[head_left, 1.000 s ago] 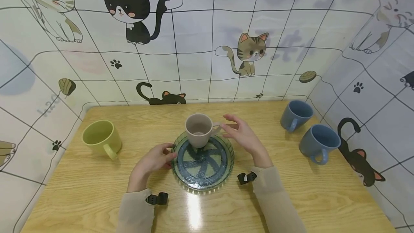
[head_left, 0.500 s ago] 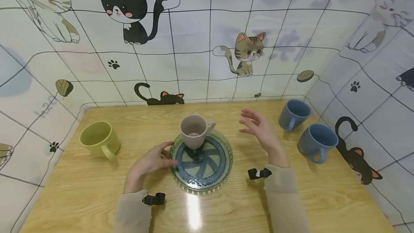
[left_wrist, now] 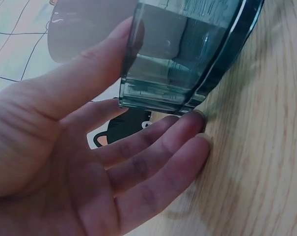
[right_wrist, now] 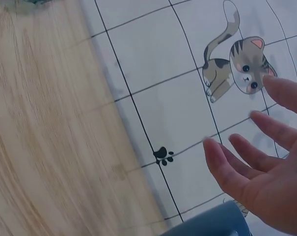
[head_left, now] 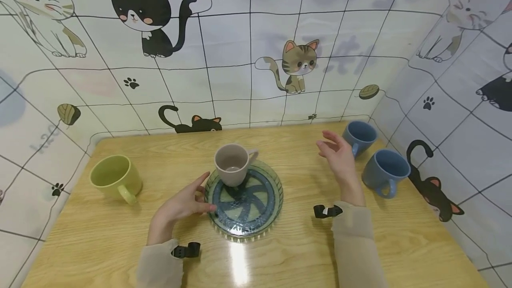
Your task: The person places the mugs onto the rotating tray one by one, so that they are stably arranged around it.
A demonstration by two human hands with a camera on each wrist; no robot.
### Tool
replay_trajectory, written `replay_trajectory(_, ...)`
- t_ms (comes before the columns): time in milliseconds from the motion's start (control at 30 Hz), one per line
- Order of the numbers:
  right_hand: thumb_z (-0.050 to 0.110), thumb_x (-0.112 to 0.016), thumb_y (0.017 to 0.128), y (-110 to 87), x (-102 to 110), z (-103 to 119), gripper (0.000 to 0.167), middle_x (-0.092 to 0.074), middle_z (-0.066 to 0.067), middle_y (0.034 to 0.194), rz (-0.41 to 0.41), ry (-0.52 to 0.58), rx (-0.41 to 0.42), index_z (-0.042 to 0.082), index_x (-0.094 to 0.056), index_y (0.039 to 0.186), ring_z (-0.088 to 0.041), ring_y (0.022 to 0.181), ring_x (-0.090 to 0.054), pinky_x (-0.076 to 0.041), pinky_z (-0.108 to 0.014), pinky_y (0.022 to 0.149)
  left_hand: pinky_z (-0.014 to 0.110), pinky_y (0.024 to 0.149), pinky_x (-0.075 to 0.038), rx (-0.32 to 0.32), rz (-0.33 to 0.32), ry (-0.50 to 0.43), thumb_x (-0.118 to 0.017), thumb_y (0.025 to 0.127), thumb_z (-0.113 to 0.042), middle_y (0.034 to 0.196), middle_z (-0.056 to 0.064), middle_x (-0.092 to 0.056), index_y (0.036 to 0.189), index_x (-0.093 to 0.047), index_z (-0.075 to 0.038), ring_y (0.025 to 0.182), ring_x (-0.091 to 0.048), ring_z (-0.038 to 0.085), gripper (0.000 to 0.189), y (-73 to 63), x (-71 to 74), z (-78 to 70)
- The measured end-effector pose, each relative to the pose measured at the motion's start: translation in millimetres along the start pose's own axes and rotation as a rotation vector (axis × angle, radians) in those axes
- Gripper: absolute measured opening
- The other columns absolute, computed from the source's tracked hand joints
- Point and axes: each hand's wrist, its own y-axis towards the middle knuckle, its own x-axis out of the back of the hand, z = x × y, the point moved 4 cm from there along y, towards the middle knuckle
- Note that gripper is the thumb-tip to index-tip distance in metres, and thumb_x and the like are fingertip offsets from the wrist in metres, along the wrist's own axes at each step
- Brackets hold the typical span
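Note:
A round greenish glass plate (head_left: pixel 248 203) with a blue swirl pattern and a ribbed side stands mid-table. On its back left part sits a pale pinkish-grey mug (head_left: pixel 232 166), upright, handle pointing right. My left hand (head_left: pixel 182 206) is at the plate's left side, its thumb over the edge. In the left wrist view the thumb lies against the glass (left_wrist: pixel 173 59), while the other fingers spread loosely beside and below it. My right hand (head_left: pixel 338 157) holds nothing; its fingers are relaxed, just left of the back blue mug (head_left: pixel 359 139), which it partly overlaps.
Nearer the table's right edge is another blue mug (head_left: pixel 386 174), its handle toward me. A yellow-green mug (head_left: pixel 116 179) stands at the left of the wooden table (head_left: pixel 284 261). Behind the table rises a cat-printed backdrop (head_left: pixel 228 39).
My right hand has left the pinkish-grey mug's handle and moved right to the blue mugs. My left hand stays at the plate. The whole view has shifted slightly.

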Motion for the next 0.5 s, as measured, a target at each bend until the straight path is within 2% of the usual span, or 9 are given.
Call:
replay_trajectory(67, 0.024, -0.063, 0.097, 0.0, 6, -1, 0.050, -0.044, -0.013, 0.144, -0.060, -0.049, 0.010, 0.002, -0.048, 0.140, -0.023, 0.117, -0.052, -0.050, -0.025, 0.086, 0.038, 0.064, -0.053, -0.011, 0.003, -0.002, -0.080, 0.081, -0.006, 0.127, 0.028, -0.042, 0.158, -0.010, -0.011, 0.070, -0.060, 0.022, 0.105, -1.0, 0.3, -0.4)
replay_trajectory(133, 0.026, -0.063, 0.097, -0.9, 13, -2, 0.050, -0.043, -0.011, 0.145, -0.118, -0.108, 0.016, 0.005, -0.049, 0.140, -0.026, 0.122, -0.049, -0.048, -0.032, 0.091, 0.037, 0.063, -0.053, -0.018, 0.004, 0.001, -0.080, 0.081, -0.007, 0.126, 0.028, -0.042, 0.158, -0.011, -0.011, 0.070, -0.060, 0.023, 0.103, -1.4, 0.5, -0.8)
replay_trajectory(267, 0.035, -0.062, 0.097, -4.0, 28, -7, 0.050, -0.038, -0.004, 0.149, -0.236, -0.157, -0.047, 0.013, -0.051, 0.140, -0.026, 0.131, -0.041, -0.042, -0.047, 0.098, 0.037, 0.063, -0.052, -0.020, 0.004, 0.011, -0.080, 0.081, -0.008, 0.126, 0.027, -0.042, 0.158, -0.013, -0.010, 0.069, -0.060, 0.023, 0.101, -1.3, 0.8, -1.3)
replay_trajectory(333, 0.035, -0.062, 0.096, -6.1, 35, -10, 0.048, -0.036, -0.003, 0.150, -0.302, -0.136, -0.093, 0.016, -0.052, 0.139, -0.024, 0.133, -0.040, -0.040, -0.048, 0.100, 0.037, 0.063, -0.052, -0.017, 0.002, 0.016, -0.080, 0.082, -0.008, 0.126, 0.028, -0.043, 0.157, -0.013, -0.010, 0.070, -0.060, 0.023, 0.101, -1.1, 1.0, -1.4)
replay_trajectory(500, 0.026, -0.063, 0.095, -11.0, 49, -18, 0.045, -0.038, -0.004, 0.146, -0.447, -0.078, -0.195, 0.015, -0.054, 0.137, -0.020, 0.130, -0.040, -0.040, -0.040, 0.100, 0.038, 0.065, -0.053, -0.006, -0.001, 0.022, -0.079, 0.082, -0.007, 0.128, 0.028, -0.043, 0.157, -0.014, -0.010, 0.072, -0.062, 0.025, 0.100, -1.6, 1.0, -0.7)
